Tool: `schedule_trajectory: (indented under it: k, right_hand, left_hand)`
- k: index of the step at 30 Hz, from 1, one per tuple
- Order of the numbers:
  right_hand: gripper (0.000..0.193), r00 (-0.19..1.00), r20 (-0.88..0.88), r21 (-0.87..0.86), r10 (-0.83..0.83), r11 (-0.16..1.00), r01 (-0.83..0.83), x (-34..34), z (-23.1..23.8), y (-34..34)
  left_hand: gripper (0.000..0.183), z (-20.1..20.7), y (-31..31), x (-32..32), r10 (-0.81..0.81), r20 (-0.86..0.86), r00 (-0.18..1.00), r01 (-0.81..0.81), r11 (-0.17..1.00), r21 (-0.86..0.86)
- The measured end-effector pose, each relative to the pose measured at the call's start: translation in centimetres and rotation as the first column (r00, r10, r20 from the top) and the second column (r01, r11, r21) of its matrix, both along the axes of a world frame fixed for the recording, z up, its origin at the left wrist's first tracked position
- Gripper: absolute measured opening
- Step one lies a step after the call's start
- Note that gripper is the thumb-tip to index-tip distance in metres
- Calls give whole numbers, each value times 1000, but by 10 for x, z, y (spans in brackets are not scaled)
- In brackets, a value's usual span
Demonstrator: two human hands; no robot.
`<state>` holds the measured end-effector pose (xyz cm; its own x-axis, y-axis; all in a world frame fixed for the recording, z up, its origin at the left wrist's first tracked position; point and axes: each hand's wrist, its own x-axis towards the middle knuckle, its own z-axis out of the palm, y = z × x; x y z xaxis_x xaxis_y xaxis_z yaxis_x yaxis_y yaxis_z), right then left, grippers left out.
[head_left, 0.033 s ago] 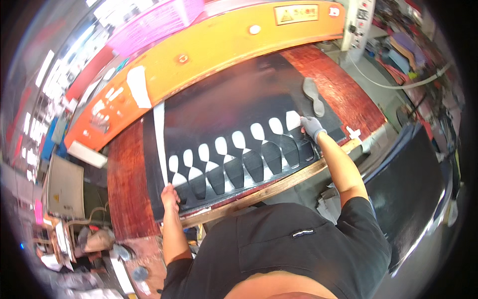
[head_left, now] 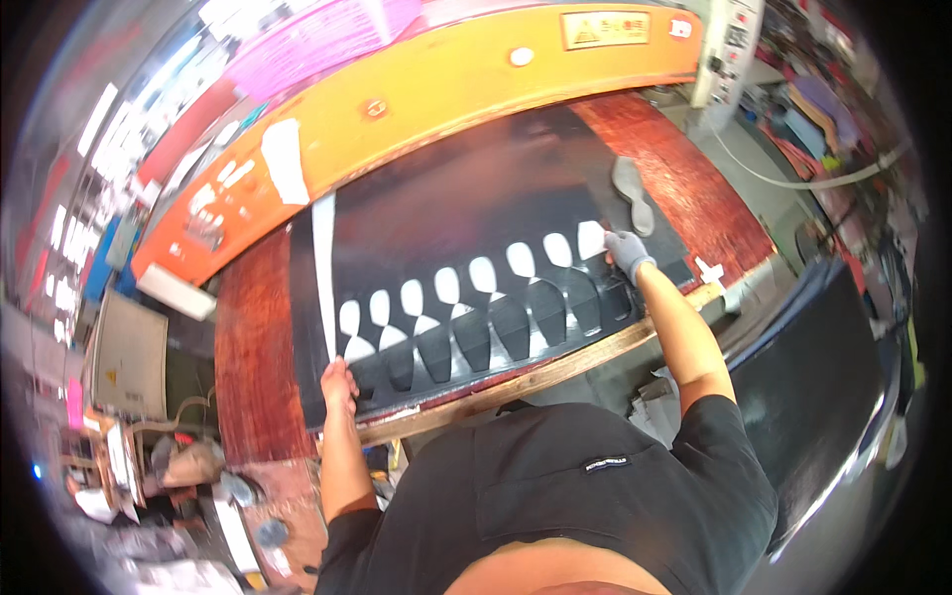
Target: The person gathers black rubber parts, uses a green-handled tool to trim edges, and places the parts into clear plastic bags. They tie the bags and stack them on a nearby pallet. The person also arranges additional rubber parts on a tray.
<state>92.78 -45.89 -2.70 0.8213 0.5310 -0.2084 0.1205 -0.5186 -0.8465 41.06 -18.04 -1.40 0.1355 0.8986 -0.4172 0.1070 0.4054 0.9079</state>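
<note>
A black sheet (head_left: 456, 218) lies on the dark work surface. Along its near side runs a row of several sole-shaped outlines, white in their upper parts and black lower down. At the sheet's near left corner is my bare left hand (head_left: 339, 385), its fingers closed on the edge beside a long white strip (head_left: 324, 263). My right hand (head_left: 627, 254), in a grey glove, pinches the right end of the sheet next to the last white outline. Just beyond it rests a grey sole-shaped piece (head_left: 632, 195).
An orange machine beam (head_left: 446, 79) spans the far side, with a pink basket (head_left: 317, 45) on top. Reddish boards (head_left: 253, 357) flank the black surface. A wooden rail (head_left: 516, 382) borders the near edge. More black sheets (head_left: 813, 377) are at right.
The whole view has shifted slightly. Both hands stay at the same ends of the black sheet, with no clear movement of the sheet itself.
</note>
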Motion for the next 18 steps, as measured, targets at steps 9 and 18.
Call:
schedule_trajectory:
  k: [9, 18]
  right_hand:
    - [24, 961, -173, -12, 216, 975, -221, 16, 19, -40]
    - [15, 913, -402, 154, 68, 988, -5, 12, 29, -8]
  left_hand:
    - [20, 26, -86, -54, 5, 152, 988, 21, 986, -168]
    - [22, 23, -37, -19, -121, 85, 989, 131, 983, -127]
